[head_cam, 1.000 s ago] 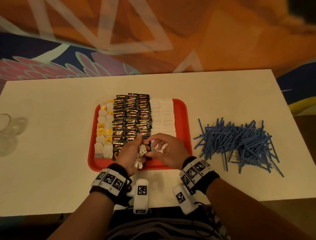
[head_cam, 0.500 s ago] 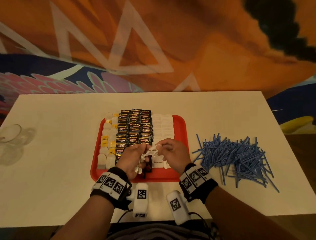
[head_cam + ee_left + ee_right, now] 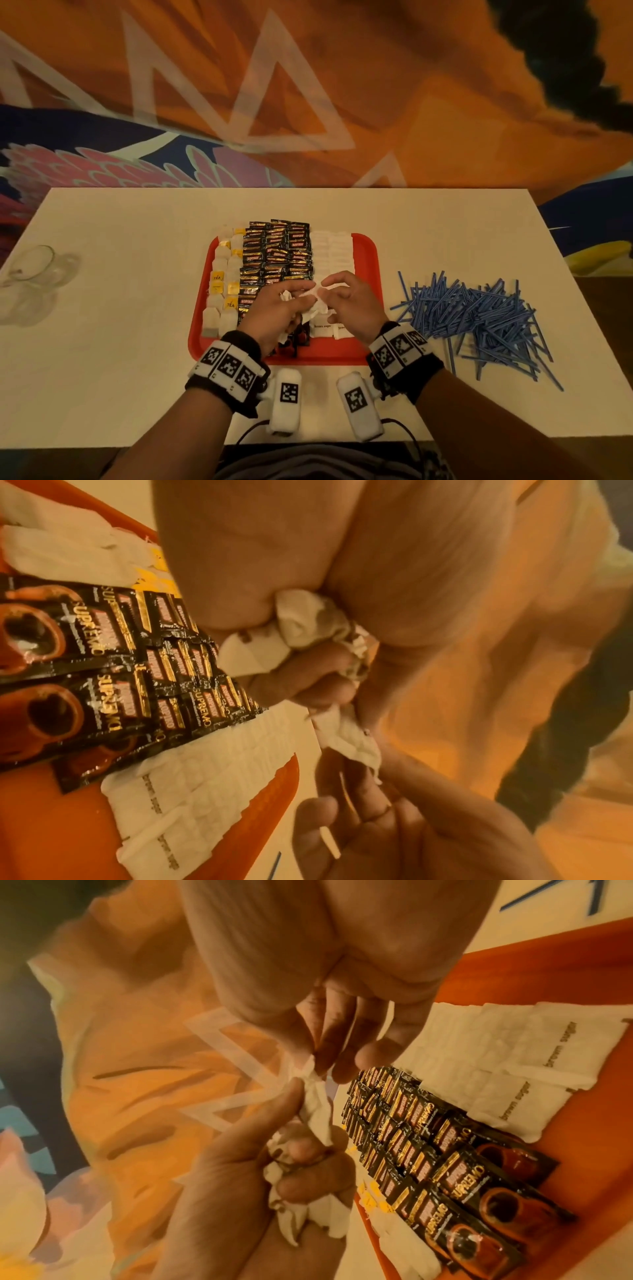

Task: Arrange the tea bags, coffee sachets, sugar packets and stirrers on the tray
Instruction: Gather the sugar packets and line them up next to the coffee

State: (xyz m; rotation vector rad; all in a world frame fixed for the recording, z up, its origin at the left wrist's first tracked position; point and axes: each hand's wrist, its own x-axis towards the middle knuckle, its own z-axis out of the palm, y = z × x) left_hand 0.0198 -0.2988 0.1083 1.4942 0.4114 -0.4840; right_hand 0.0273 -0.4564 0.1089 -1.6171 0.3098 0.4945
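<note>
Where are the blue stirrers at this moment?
In the head view the blue stirrers lie in a loose pile on the white table, to the right of the red tray, not on it.

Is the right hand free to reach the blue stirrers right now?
Probably not yet: the right hand pinches a sugar packet from the left hand's bunch. The stirrers lie unobstructed to its right.
</note>
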